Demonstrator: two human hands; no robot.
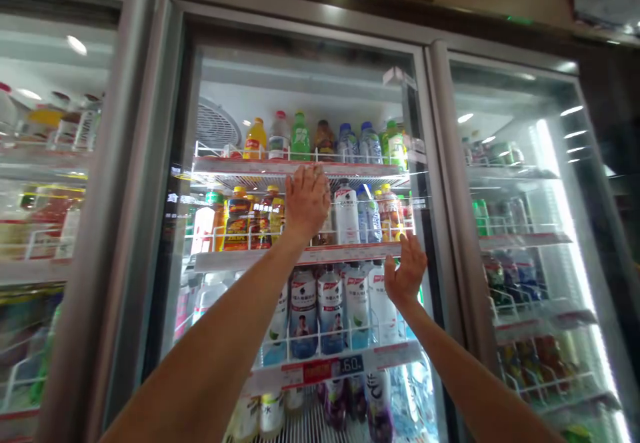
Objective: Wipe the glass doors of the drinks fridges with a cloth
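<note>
Glass door: the clear glass pane in a grey metal frame (pixel 310 73) stands in the middle of the cooler, directly ahead of both hands, drinks showing through it.
Left hand: the left hand (pixel 307 203) is raised at the second shelf, fingers stretched upward, back towards me; its palm is hidden, and I can't tell whether it touches the glass.
Right hand: the right hand (pixel 406 271) sits lower and to the right, fingers up, thumb spread away; nothing visible in it, contact unclear.
Between the hands: a white plastic bottle with a dark cap (pixel 347 215) on the second shelf.
Top shelf: an orange plastic bottle (pixel 255 139) at left, a green plastic bottle (pixel 301 137) to its right.
Third shelf: tall clear bottles with white-and-blue labels (pixel 303 309).
Far right: a bright white vertical light strip (pixel 556 163).
</note>
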